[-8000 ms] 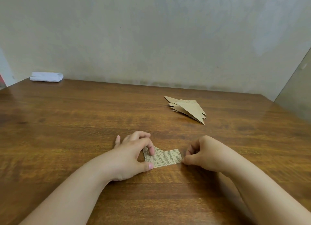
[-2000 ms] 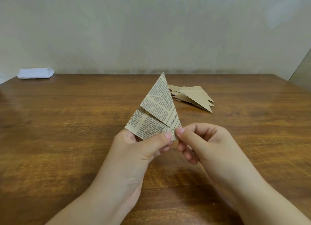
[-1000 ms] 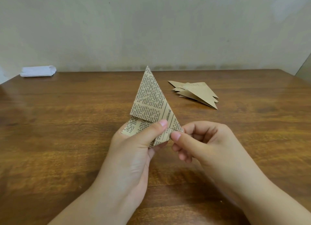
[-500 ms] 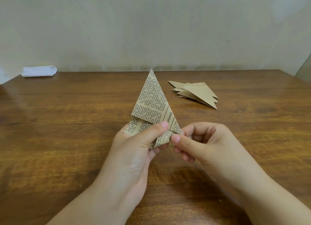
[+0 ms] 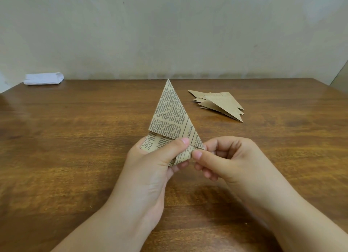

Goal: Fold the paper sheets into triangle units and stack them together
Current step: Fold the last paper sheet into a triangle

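tan newsprint triangle (image 5: pixel 170 112), brown wood-grain table (image 5: pixel 75 138)

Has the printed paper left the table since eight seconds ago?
Yes. The printed paper now stands lifted, tip toward the wall, clear of the table.

This looks like a plain room in a home or a simple craft corner, though nothing settles which. A glossy dark-brown wood-grain surface (image 5: pixel 75 148) is pushed against a bare, off-white painted wall (image 5: pixel 169 35) with faint stains and a scuffed, dingy band along its foot. At the far left corner lies a small white folded bundle of paper or cloth (image 5: pixel 43 78). Farther right rests a loose pile of tan folded paper triangles (image 5: pixel 220 104). A second pale wall panel (image 5: pixel 340 76) meets the first at the right edge.
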{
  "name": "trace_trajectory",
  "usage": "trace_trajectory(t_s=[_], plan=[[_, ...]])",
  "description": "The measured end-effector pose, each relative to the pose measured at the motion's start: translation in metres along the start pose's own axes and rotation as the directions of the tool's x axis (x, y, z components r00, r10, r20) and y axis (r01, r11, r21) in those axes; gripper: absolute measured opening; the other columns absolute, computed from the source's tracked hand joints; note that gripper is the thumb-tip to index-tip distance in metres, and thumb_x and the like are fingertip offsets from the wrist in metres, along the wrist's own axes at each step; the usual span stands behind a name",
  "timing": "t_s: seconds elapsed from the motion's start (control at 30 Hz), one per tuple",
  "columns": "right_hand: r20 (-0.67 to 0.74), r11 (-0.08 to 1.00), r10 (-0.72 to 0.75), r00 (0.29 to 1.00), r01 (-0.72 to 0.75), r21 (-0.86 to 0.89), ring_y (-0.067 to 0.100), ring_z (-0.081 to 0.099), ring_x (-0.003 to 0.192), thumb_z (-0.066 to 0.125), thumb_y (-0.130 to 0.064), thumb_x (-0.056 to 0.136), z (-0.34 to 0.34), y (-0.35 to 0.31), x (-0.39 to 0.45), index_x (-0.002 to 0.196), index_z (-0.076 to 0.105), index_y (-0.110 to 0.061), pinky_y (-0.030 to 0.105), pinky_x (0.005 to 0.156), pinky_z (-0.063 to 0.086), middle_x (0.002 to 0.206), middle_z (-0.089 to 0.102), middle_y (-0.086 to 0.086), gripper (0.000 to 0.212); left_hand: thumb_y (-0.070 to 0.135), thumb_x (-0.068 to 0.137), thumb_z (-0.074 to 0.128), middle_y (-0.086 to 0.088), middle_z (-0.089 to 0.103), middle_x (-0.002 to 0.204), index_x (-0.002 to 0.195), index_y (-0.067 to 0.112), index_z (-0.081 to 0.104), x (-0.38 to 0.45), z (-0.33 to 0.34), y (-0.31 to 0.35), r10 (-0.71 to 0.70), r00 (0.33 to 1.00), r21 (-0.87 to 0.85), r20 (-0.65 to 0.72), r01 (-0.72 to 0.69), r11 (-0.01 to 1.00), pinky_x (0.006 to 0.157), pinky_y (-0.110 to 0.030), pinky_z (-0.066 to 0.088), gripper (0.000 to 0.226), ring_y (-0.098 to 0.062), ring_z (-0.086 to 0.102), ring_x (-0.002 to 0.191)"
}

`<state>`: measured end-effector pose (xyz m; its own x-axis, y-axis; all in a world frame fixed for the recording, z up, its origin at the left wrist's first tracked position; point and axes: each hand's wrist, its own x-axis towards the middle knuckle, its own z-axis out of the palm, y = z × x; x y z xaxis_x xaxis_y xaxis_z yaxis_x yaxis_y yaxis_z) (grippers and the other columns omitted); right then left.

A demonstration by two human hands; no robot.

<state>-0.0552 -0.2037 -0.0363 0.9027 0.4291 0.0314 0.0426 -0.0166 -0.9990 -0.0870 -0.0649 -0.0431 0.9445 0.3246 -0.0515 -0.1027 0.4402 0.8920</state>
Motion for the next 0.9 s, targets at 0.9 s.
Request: trace_trajectory(t_s=[0.9], plan=[[-0.007,0.999,-0.022,1.000,0.022,0.042,0.004,0.054,0.050,0.070,-0.019,0.080,-0.0022,0.0038,0.0025,0.065,0.073,-0.018,0.014,0.047,0.042,0.059,0.066,0.002,0.016,0.014,0.054,0.078,-0.011,0.075,0.089,0.079,0.018,0.078,-0.0023,-0.0020,0.0003,-0.017,0.990,0.014,0.143,0.015,1.000,0.061,-0.022,0.055,0.025,-0.018,0.071,0.076]])
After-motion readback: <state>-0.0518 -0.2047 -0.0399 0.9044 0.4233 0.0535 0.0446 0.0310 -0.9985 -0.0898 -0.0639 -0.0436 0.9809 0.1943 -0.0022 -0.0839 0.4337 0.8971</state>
